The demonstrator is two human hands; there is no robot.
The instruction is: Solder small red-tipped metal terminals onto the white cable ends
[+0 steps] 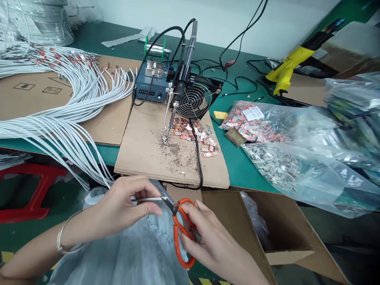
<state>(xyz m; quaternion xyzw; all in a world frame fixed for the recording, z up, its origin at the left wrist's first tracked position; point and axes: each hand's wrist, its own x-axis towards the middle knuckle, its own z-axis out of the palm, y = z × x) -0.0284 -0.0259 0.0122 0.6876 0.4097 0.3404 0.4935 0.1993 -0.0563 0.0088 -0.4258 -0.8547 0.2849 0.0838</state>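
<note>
My left hand (130, 206) pinches a thin white cable (151, 198), whose end sticks out to the right past my fingertips. In my right hand (208, 233) is a pair of scissors (178, 221) with orange handles, my fingers through the loops. The scissor blades meet the cable's end; whether they cut into it I cannot tell. Both hands are held above my lap, in front of the table edge. Behind them a soldering iron (181, 83) stands tip down in a holder over a cardboard sheet (142, 158), beside a pile of small metal connectors with orange parts (192, 132).
Bundled white cables (83, 103) hang over the table's left edge. A blue soldering station (151, 89), a fan (194, 99) and a solder spool (156, 49) stand behind. Bags of connectors (273, 162) lie right, above an open cardboard box (279, 217). A red stool (32, 190) is lower left.
</note>
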